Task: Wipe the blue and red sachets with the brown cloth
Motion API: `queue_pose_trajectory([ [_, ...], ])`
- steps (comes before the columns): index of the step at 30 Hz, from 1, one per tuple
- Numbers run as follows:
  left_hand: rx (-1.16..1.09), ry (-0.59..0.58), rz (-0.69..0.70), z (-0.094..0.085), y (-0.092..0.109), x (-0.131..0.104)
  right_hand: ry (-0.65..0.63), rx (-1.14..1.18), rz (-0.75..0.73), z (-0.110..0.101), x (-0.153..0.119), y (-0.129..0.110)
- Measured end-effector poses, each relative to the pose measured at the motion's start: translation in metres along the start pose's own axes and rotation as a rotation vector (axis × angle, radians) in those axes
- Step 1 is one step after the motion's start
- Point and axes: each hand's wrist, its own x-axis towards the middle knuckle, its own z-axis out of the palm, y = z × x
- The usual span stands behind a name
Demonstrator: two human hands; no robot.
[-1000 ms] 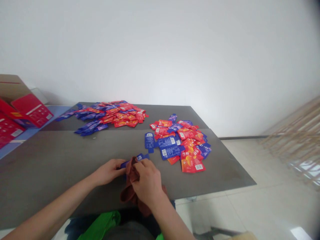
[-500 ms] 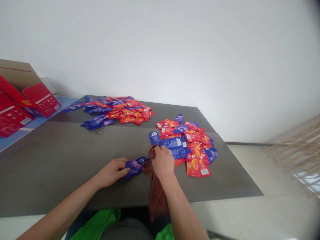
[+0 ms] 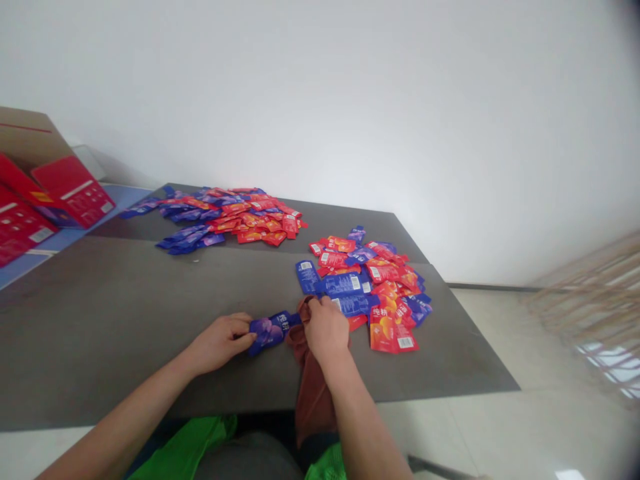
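Observation:
My left hand (image 3: 225,340) pinches the left end of a blue-purple pouch (image 3: 270,331) lying near the table's front. My right hand (image 3: 326,327) is closed on a brown cloth (image 3: 315,397) at the pouch's right end; the cloth hangs down over the table edge. The pouch's narrow right tip reaches the bunched cloth and is partly hidden there. Just beyond my right hand, blue pouches (image 3: 345,284) lie back side up, beside a pile of red-orange pouches (image 3: 387,327) and more blue ones.
On the grey table (image 3: 115,320), a second pile of red and blue pouches (image 3: 250,217) lies at the back left. An open red cardboard box (image 3: 75,190) stands at the far left on a blue surface (image 3: 117,198). A white wall rises behind.
The pouch shows slightly more of its printed face beside the cloth. Both hands keep their grips. The view has shifted a little.

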Motion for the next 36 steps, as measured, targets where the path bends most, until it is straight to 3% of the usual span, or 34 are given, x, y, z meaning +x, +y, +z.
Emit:
queue_pose_trajectory([
  [3,-0.008,0.006,0.005,0.000,-0.001,0.000,0.085,0.093,-0.001,-0.009,-0.008,-0.009],
  [8,-0.047,-0.002,0.074,0.001,0.001,0.001,0.022,0.240,-0.308,0.000,-0.022,-0.055],
  [12,0.001,0.019,0.040,0.001,0.001,0.001,-0.033,0.129,-0.181,0.009,-0.010,-0.035],
  [16,0.003,0.011,0.008,0.001,0.000,0.001,0.004,0.035,-0.021,-0.003,-0.001,-0.003],
  [19,-0.021,0.031,0.016,0.001,-0.001,0.002,0.043,0.123,-0.119,-0.012,-0.009,-0.016],
  [23,-0.078,0.026,0.074,0.003,0.000,0.002,0.012,0.233,-0.316,-0.002,-0.022,-0.049],
  [25,-0.057,0.037,0.066,0.003,-0.001,0.002,-0.012,0.207,-0.279,0.006,-0.020,-0.049],
  [27,-0.022,0.048,0.039,0.004,-0.002,0.002,-0.018,0.147,-0.178,0.010,-0.013,-0.034],
  [31,-0.011,0.042,0.004,0.004,-0.004,0.003,0.004,0.048,-0.004,0.002,-0.002,-0.002],
  [33,-0.022,0.044,0.009,0.004,-0.005,0.003,0.049,0.083,-0.022,-0.005,-0.006,-0.006],
  [36,-0.048,0.050,0.043,0.005,-0.006,0.002,0.088,0.202,-0.189,-0.007,-0.018,-0.035],
])
